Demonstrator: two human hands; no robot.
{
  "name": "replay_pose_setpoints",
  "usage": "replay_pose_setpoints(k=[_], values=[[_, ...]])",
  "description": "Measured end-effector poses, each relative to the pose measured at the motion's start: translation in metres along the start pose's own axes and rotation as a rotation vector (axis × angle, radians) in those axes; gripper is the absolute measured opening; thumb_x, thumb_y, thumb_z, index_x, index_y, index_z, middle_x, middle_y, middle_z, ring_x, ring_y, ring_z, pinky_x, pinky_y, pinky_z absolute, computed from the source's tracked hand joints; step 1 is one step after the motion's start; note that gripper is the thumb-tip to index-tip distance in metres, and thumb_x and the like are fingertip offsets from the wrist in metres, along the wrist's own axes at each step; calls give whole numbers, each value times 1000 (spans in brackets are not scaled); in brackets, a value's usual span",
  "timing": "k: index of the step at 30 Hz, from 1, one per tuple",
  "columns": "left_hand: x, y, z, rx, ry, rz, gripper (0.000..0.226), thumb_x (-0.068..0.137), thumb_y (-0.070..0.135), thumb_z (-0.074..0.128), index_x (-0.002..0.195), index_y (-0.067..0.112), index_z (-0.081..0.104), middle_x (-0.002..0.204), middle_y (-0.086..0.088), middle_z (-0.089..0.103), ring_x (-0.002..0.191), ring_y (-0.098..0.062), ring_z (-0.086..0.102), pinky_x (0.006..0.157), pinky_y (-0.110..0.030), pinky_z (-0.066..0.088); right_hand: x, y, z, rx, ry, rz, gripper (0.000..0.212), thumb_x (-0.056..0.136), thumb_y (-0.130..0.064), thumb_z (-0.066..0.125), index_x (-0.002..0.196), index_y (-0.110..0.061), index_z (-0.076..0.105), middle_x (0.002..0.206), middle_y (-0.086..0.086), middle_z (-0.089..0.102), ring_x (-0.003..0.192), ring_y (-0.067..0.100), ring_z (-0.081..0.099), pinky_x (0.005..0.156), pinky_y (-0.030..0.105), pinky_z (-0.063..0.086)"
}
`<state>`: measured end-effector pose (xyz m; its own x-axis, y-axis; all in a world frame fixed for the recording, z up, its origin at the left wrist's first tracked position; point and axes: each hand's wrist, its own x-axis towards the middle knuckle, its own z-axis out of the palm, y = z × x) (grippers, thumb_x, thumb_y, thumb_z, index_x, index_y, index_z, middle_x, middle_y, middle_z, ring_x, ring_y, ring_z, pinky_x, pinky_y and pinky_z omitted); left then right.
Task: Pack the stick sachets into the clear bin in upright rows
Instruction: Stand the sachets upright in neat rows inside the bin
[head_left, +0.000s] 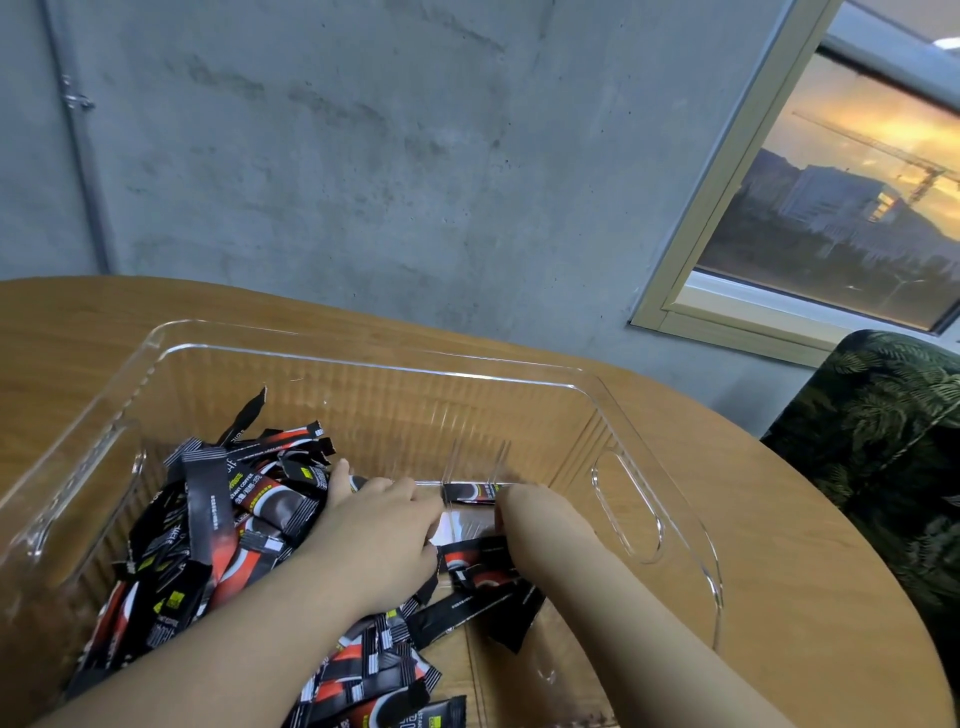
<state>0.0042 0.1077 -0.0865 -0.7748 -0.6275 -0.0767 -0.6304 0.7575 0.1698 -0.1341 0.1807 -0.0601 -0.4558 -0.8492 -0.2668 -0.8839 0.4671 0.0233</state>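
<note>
Head view: left hand (387, 525) lies palm down, fingers curled onto sachets (218, 540) heaped to its left inside the bin (691, 519). Right hand (519, 512) has its fingers hidden; grip unclear. Table (810, 545) lies beyond.

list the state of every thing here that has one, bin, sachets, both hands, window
clear bin: upright on the table, open top, partly filled
stick sachets: jumbled heap on the bin's left side, not in upright rows
left hand: inside the bin, resting on the heap, fingers reaching right
right hand: inside the bin, fingers hidden, grip unclear
flat sachets: lying between the two hands
window: shut
</note>
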Motion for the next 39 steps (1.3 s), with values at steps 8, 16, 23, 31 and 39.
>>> replay_pose_setpoints(k=[8, 16, 23, 31, 39], values=[[0, 0, 2, 35, 19, 1, 25, 97, 37, 38, 118, 26, 46, 123, 7, 47, 125, -18, 41, 114, -58, 1, -11, -5, -8, 39, -91, -153, 46, 85, -25, 67, 128, -17, 53, 126, 6, 53, 111, 25, 54, 82, 30, 43], [1, 0, 0, 45, -46, 7, 37, 89, 64, 40, 102, 31, 46, 118, 9, 46, 126, -17, 37, 114, -58, -2, -5, 3, 5, -29, 77, -146, 30, 91, -8, 50, 119, -13, 58, 118, 9, 52, 104, 28, 55, 81, 36, 47], [0, 0, -2, 12, -64, 8, 27, 84, 56, 54, 84, 31, 43, 101, 11, 38, 120, -15, 38, 113, -59, -4, -5, 10, 6, 9, 136, -54, 32, 88, 4, 50, 114, -9, 62, 117, 11, 52, 105, 28, 56, 86, 33, 46], [-1, 1, -4, -2, -47, 3, 20, 80, 45, 56, 81, 29, 44, 103, 10, 41, 116, -16, 41, 114, -58, -3, -14, 5, 9, 92, 121, -242, 37, 88, -7, 53, 118, -26, 64, 119, 5, 51, 109, 25, 54, 92, 35, 47], [2, 1, -2, 24, -38, 3, 21, 79, 44, 57, 90, 31, 47, 113, 10, 46, 119, -16, 42, 113, -58, -1, -28, 8, 23, 22, 74, -235, 46, 97, -26, 43, 142, -19, 40, 150, -1, 29, 130, 24, 35, 109, 35, 32]])
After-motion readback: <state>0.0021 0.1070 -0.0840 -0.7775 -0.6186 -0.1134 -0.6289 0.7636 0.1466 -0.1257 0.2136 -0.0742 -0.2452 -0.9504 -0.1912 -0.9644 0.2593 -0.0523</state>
